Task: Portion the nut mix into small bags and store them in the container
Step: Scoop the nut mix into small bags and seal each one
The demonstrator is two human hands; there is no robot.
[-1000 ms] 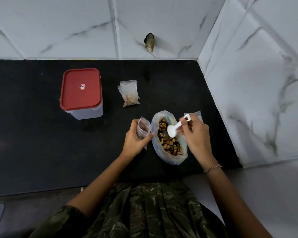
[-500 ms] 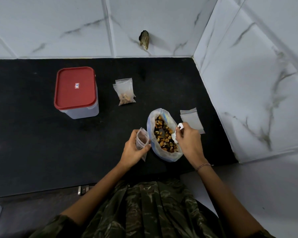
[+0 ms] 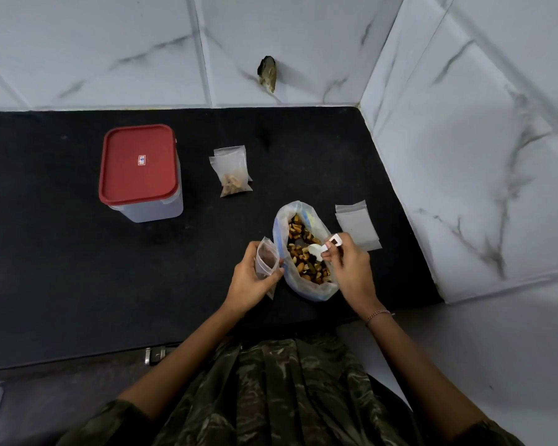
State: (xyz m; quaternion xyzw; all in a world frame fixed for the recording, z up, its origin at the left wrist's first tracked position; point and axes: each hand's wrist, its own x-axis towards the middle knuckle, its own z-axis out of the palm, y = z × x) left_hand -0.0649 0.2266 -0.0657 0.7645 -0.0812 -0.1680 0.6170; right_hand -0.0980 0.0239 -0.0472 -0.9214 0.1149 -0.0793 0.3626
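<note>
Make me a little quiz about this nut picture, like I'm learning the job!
1. True or false: the red lid is off the container.
2. What does the right hand hold? A) white spoon B) knife C) cup
3. Fill in: the open small bag is held by the ___ hand.
Key: 1 false, the lid is on. 2 A. 3 left hand.
</note>
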